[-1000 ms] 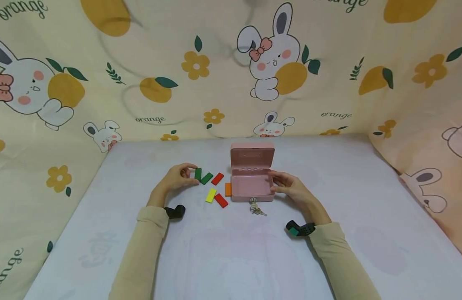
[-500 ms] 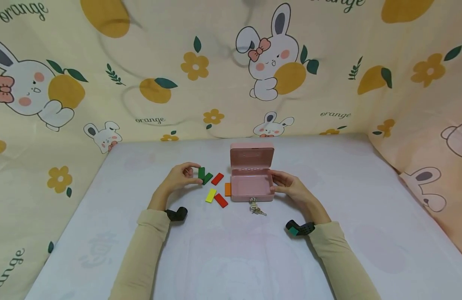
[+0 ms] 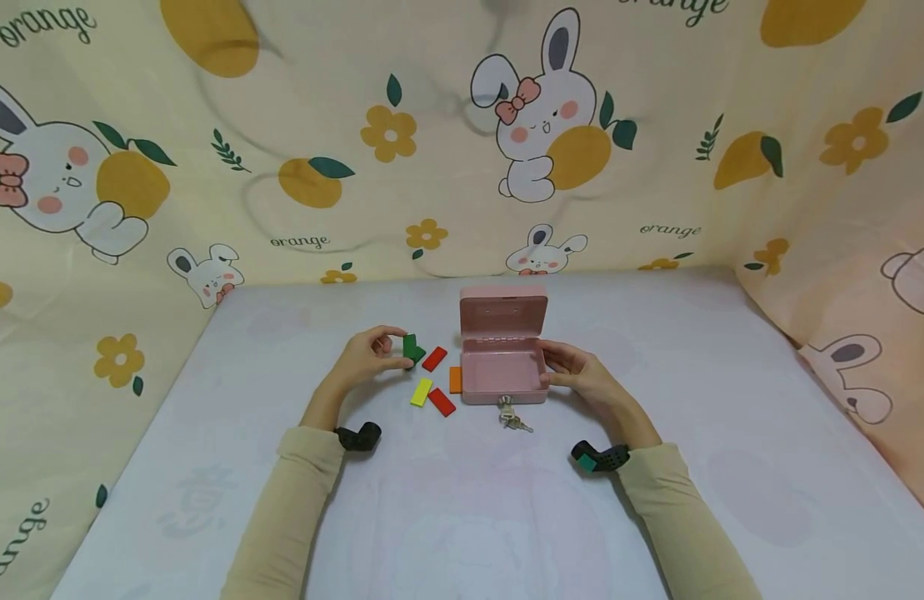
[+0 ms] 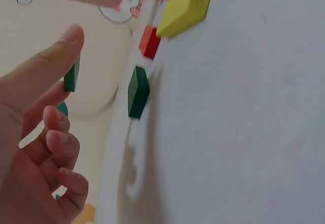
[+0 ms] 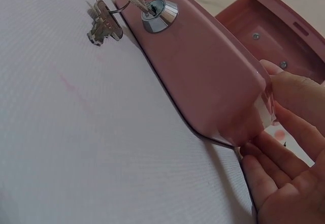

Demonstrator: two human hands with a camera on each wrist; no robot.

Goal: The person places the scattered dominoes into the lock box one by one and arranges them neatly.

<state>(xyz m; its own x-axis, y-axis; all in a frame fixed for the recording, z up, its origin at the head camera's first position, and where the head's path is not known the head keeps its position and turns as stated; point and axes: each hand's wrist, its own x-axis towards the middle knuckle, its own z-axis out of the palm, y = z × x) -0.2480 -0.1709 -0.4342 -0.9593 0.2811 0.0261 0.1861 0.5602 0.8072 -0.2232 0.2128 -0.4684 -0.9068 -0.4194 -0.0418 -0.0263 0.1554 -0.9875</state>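
My left hand [image 3: 362,357] pinches a green rectangular block [image 3: 409,343] between thumb and fingertips, held above the table in the left wrist view. Just past it, a second green block [image 4: 138,93] rests on the white surface. To the right stands a pink metal cash box [image 3: 482,397] with its lid [image 3: 504,313] raised and nothing lying inside. My right hand [image 3: 586,377] grips the box's right side wall, thumb at the rim and other fingers along the outside, low against the table.
Two red blocks [image 3: 435,358], a yellow block [image 3: 422,392] and an orange block [image 3: 456,380] lie left of the box, the orange one right by its wall. Keys [image 3: 516,422] hang from the front lock [image 5: 159,17]. A printed cloth [image 3: 402,200] stands behind the table [image 3: 462,508].
My left hand has moved right with the green block, which now overlaps the other green block in the head view. The right hand and the box have stayed in place.
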